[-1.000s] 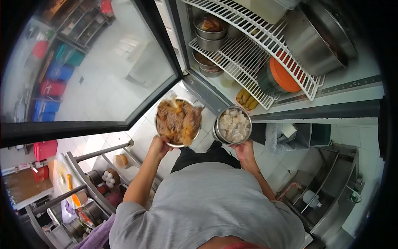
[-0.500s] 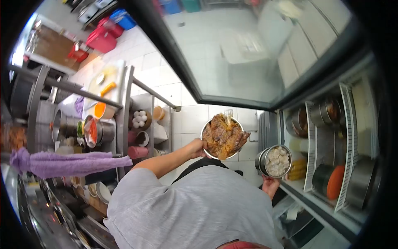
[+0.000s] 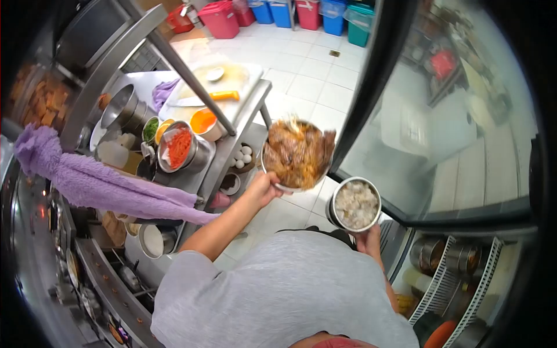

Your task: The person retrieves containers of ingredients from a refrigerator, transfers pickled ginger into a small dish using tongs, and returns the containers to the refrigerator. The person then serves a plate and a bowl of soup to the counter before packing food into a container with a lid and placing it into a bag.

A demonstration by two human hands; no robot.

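Observation:
My left hand [image 3: 264,188] grips the rim of a round metal bowl [image 3: 279,187] heaped with browned, sauced meat [image 3: 297,152]. To the right and a little lower, my right hand [image 3: 366,239] is closed around the lower side of a deep metal pot [image 3: 333,212]. Pale, whitish chunks [image 3: 357,203] fill this pot nearly to its rim; what they are I cannot make out for sure. Both containers are held up in front of my body, apart from each other, above the tiled floor.
A fridge's glass door [image 3: 441,127] stands wide open on the right, its wire shelves [image 3: 435,281] loaded with pots. At left, a steel counter carries a cutting board [image 3: 249,75], a yellow-handled knife [image 3: 223,95] and shredded orange food [image 3: 177,148]. A purple towel [image 3: 116,182] hangs on a rail.
My view has turned left toward the counter. The pot in my right hand has come away from the fridge shelves, nearer to the meat bowl. Both hands keep their hold.

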